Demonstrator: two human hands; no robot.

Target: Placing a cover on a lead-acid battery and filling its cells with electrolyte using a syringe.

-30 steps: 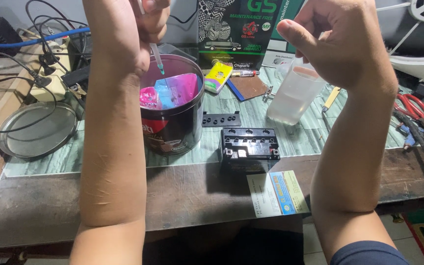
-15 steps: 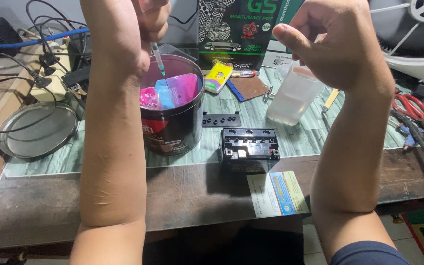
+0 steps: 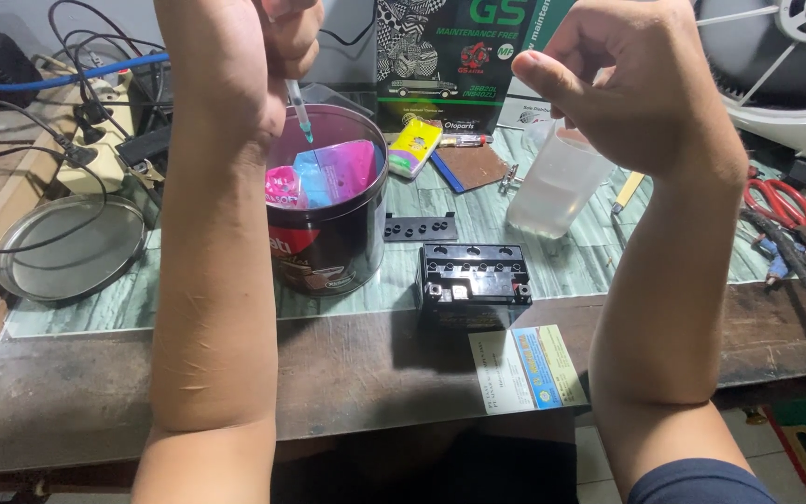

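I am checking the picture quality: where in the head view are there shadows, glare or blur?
Head view: sharp overall; the small black battery casts a dark shadow onto the table in front; soft glare on the round metal lid; the left hand, holding a syringe, is cut by the top edge; the right hand is near and sharp.

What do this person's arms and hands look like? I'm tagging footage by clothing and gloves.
Both forearms are bare from elbow to wrist, and neither the left hand nor the right hand wears a glove. No watch, ring or bracelet shows. A dark navy sleeve covers the right upper arm at the bottom edge. A few short, faint line marks cross the left forearm.
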